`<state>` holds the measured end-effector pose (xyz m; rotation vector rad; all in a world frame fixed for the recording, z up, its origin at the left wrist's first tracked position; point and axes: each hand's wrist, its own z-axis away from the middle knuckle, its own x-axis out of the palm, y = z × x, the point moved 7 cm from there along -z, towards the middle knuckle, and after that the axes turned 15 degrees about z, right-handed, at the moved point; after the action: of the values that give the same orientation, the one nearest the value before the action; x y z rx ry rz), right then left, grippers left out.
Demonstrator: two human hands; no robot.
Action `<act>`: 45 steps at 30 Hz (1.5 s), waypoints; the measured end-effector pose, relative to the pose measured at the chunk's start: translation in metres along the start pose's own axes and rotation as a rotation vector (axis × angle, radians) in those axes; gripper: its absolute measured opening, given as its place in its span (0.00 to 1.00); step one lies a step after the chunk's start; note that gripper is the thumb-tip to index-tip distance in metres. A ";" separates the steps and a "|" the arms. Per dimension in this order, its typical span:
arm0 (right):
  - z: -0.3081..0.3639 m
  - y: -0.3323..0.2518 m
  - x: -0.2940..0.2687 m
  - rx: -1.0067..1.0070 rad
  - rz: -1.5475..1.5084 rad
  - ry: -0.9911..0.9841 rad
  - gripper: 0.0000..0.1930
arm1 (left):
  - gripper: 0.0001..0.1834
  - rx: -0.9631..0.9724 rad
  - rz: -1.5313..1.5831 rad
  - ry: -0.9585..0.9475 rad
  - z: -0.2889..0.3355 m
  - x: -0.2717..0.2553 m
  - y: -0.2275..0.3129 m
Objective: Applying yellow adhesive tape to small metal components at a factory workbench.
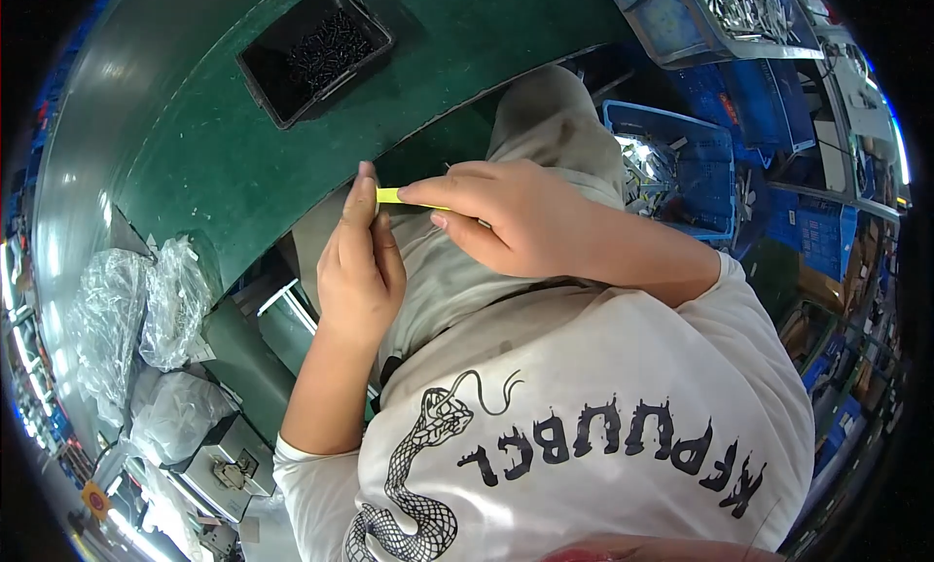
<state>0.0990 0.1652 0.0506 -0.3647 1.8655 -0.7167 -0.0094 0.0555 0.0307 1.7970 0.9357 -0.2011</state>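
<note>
Over my lap, a slim yellow piece (389, 195) runs between my two hands; its exact kind does not show. My right hand (520, 217) is closed on it, index finger along its top and thumb below. The piece's left end meets the fingers of my left hand (360, 260), which are pressed together around it, thumb close by. That end is partly hidden by the fingers. Beyond my hands, a black bin (282, 116) filled with small black parts (331, 51) stands on the green tabletop (214, 163).
A blue basket (718, 168) with shiny pieces stands right of my leg. Farther back on the right, a tray (671, 22) holds many slender metal pieces. Clear plastic bags (175, 304) lie at the left, above a grey metal box (219, 470).
</note>
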 end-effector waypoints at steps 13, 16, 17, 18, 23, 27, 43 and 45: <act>0.001 0.001 0.002 0.004 0.197 -0.034 0.19 | 0.13 -0.363 0.355 0.110 0.007 0.001 -0.021; 0.001 0.002 0.000 -0.009 0.232 -0.041 0.19 | 0.13 -0.427 0.498 0.125 0.011 0.001 -0.026; 0.001 0.003 0.000 -0.009 0.233 -0.040 0.19 | 0.13 -0.426 0.499 0.124 0.010 0.001 -0.026; 0.002 0.003 -0.001 -0.015 0.242 -0.026 0.19 | 0.13 -0.445 0.563 0.130 0.010 0.002 -0.025; 0.000 0.002 -0.004 -0.034 0.257 -0.007 0.19 | 0.13 -0.644 0.729 0.121 0.012 0.003 -0.024; 0.000 0.001 -0.003 -0.030 0.234 -0.012 0.18 | 0.12 -0.642 0.883 0.114 0.014 0.006 -0.028; 0.005 -0.008 0.000 -0.165 0.236 0.059 0.19 | 0.13 -0.825 0.932 0.011 0.019 0.013 -0.026; 0.006 -0.009 -0.001 -0.177 0.233 0.059 0.19 | 0.12 -0.801 0.944 0.000 0.018 0.013 -0.025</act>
<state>0.1040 0.1572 0.0558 -0.2352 1.9941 -0.4103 -0.0128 0.0498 -0.0022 1.2856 0.0394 0.6800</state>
